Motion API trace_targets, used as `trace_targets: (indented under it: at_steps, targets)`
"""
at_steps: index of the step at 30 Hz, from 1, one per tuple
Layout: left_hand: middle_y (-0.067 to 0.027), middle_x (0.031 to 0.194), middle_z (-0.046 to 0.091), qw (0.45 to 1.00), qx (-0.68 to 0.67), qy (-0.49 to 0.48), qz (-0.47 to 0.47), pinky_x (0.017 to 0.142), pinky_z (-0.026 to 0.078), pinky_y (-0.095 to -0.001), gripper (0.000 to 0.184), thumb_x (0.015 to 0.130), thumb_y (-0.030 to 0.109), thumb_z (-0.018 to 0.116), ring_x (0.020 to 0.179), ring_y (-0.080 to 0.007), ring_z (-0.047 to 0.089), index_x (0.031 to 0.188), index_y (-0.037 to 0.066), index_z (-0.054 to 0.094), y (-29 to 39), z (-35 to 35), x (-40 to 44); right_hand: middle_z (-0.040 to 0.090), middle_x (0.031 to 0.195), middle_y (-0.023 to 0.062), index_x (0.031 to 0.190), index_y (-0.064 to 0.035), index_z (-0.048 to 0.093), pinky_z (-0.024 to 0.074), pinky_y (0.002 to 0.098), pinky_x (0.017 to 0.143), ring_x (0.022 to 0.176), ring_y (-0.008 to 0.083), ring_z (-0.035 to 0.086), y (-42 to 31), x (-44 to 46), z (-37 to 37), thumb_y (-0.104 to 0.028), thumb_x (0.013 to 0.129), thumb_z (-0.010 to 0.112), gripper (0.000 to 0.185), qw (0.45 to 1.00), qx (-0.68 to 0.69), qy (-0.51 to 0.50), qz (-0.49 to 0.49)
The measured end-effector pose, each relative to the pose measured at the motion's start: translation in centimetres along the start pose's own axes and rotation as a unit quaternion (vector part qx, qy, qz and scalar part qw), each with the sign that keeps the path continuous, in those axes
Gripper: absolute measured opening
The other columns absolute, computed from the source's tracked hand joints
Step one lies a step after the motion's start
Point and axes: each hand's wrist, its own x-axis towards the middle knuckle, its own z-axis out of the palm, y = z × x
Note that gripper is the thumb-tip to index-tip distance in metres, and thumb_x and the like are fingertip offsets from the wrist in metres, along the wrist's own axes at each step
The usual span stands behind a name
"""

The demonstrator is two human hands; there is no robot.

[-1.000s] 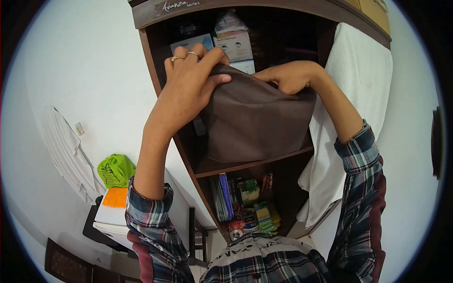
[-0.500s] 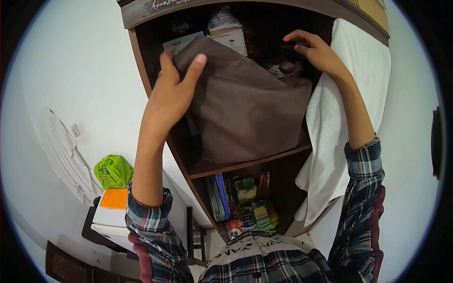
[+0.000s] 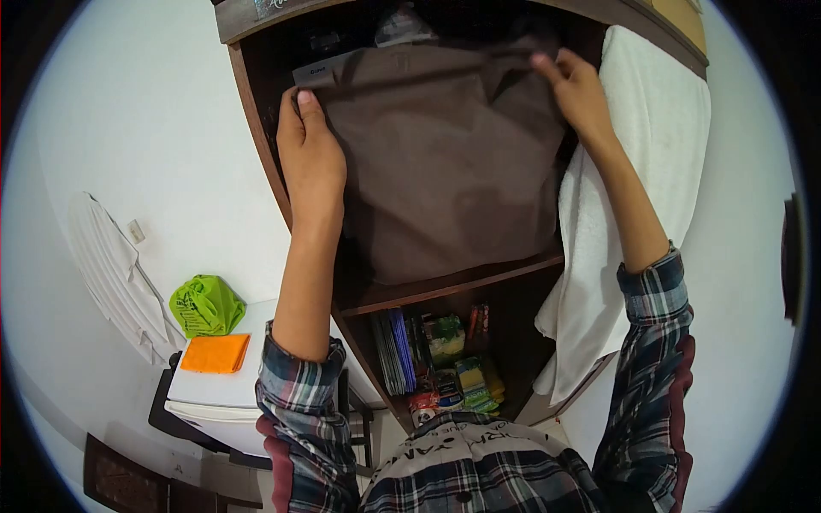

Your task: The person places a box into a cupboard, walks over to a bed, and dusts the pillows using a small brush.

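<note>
A large dark brown cloth bag [image 3: 445, 162] stands on the upper shelf of a dark wooden cabinet, its upper edge spread wide. My left hand [image 3: 312, 154] is closed on the bag's upper left edge, thumb on the near side. At the upper right, my right hand [image 3: 577, 90] pinches the bag's edge between thumb and fingers, slightly blurred. Behind the bag, a box [image 3: 312, 73] and a clear plastic bag [image 3: 404, 26] show in part. The inside of the brown bag is hidden.
A white towel [image 3: 637, 188] hangs on the cabinet's right side. Books [image 3: 395, 350] and colourful packets [image 3: 473, 385] fill the shelf below [image 3: 453, 284]. At left, a green plastic bag [image 3: 207, 306] and an orange cloth [image 3: 215, 353] lie on a white surface [image 3: 205, 389].
Both hands have taken hold of the brown bag's upper edge, after being apart from it or loose half a second ago. The bag's right top has risen, covering more behind it.
</note>
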Motion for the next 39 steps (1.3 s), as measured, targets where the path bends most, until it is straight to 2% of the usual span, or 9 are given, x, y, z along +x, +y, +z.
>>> trace_targets:
  at_steps: [4, 10, 14, 17, 21, 24, 34, 37, 39]
  targets:
    - [-0.023, 0.115, 0.062, 0.997, 0.015, 0.061, 0.038, 0.097, 0.041, -0.0395, 0.043, 0.107, 0.029, 0.035, 0.109, -0.0328, 0.058, 0.123, -0.007, 0.053, -0.5, 0.9, 0.8, 0.046, 0.06, 0.0124, 0.078, 0.001, 0.053, 0.041, 0.0353, 0.061, 0.057, 0.017, 0.044, -1.9, -0.4, 0.1, -0.045, 0.101, 0.05, 0.052, 0.99, 0.018, 0.135, -0.042]
    - [-0.0325, 0.139, 0.047, 0.994, 0.058, 0.032, -0.085, 0.113, 0.029, -0.0376, 0.071, 0.1, 0.05, 0.043, 0.134, -0.0399, 0.043, 0.138, -0.009, 0.044, -1.1, 0.0, 1.5, 0.061, 0.072, 0.0057, 0.087, -0.0015, 0.062, 0.0446, 0.0321, 0.068, 0.067, 0.0129, 0.053, -4.3, -1.0, -0.8, -0.046, 0.098, 0.056, 0.046, 0.987, 0.127, 0.012, 0.099]
    - [-0.0233, 0.12, 0.058, 0.994, 0.013, 0.005, -0.104, 0.101, 0.037, -0.0353, 0.056, 0.102, 0.043, 0.041, 0.115, -0.0346, 0.054, 0.126, -0.006, 0.052, 0.6, -1.2, 0.4, 0.064, 0.075, 0.0051, 0.092, -0.0002, 0.065, 0.0446, 0.0306, 0.067, 0.069, 0.0112, 0.056, -2.8, -0.8, -1.4, -0.034, 0.094, 0.065, 0.034, 0.98, 0.11, -0.147, 0.082]
    - [-0.0226, 0.104, 0.061, 0.996, 0.072, 0.023, -0.038, 0.09, 0.042, -0.0373, 0.043, 0.105, 0.033, 0.038, 0.101, -0.0338, 0.058, 0.109, -0.007, 0.055, 0.7, -0.7, 0.7, 0.065, 0.075, 0.0062, 0.089, 0.002, 0.065, 0.0449, 0.0292, 0.065, 0.071, 0.0104, 0.06, -2.4, -0.3, -0.7, -0.027, 0.092, 0.067, 0.029, 0.994, 0.08, -0.042, 0.064]
    - [-0.0268, 0.091, 0.062, 0.969, 0.211, 0.086, 0.093, 0.069, 0.047, -0.0461, 0.024, 0.104, 0.016, 0.038, 0.081, -0.0423, 0.062, 0.099, -0.005, 0.047, 0.0, 1.1, 1.6, 0.067, 0.077, 0.0219, 0.097, 0.0032, 0.058, 0.0487, 0.0406, 0.066, 0.075, 0.0349, 0.067, -2.0, 0.4, 1.8, -0.016, 0.099, 0.053, 0.02, 0.981, -0.038, 0.187, -0.022]
    - [-0.0297, 0.094, 0.063, 0.921, 0.349, 0.094, 0.148, 0.064, 0.052, -0.0504, 0.014, 0.099, 0.003, 0.041, 0.079, -0.0455, 0.064, 0.111, -0.003, 0.043, -1.0, 1.7, 1.1, 0.065, 0.084, 0.0311, 0.109, 0.0033, 0.05, 0.0488, 0.0488, 0.071, 0.083, 0.0459, 0.065, -2.0, -0.5, 2.0, -0.007, 0.098, 0.047, 0.015, 0.991, -0.079, 0.111, 0.01]
    - [-0.037, 0.101, 0.06, 0.946, 0.294, 0.06, 0.121, 0.078, 0.05, -0.0534, 0.034, 0.099, 0.008, 0.042, 0.091, -0.0533, 0.061, 0.13, -0.001, 0.031, -0.7, 1.4, 2.4, 0.061, 0.07, 0.0224, 0.128, -0.0067, 0.037, 0.0498, 0.0413, 0.071, 0.071, 0.0386, 0.066, 0.0, -0.8, 2.0, -0.004, 0.098, 0.045, 0.032, 0.971, -0.119, 0.107, -0.18]
    - [-0.041, 0.112, 0.056, 0.981, 0.193, -0.015, 0.015, 0.088, 0.048, -0.0486, 0.044, 0.102, 0.019, 0.045, 0.103, -0.052, 0.06, 0.136, -0.003, 0.027, 1.1, 0.3, 0.8, 0.063, 0.097, 0.0287, 0.132, -0.0076, 0.036, 0.0498, 0.0438, 0.082, 0.083, 0.0399, 0.066, -2.8, -1.9, 0.6, -0.001, 0.093, 0.049, 0.041, 0.998, 0.03, 0.026, 0.058]
    - [-0.0421, 0.113, 0.055, 0.987, 0.151, -0.043, 0.039, 0.096, 0.043, -0.0463, 0.051, 0.104, 0.029, 0.043, 0.108, -0.0514, 0.058, 0.139, -0.003, 0.024, -1.4, -0.6, 0.3, 0.063, 0.088, 0.0251, 0.13, -0.0088, 0.038, 0.0491, 0.0436, 0.08, 0.08, 0.0352, 0.067, -2.4, -2.5, 0.8, -0.006, 0.096, 0.05, 0.036, 0.996, 0.05, 0.018, 0.072]
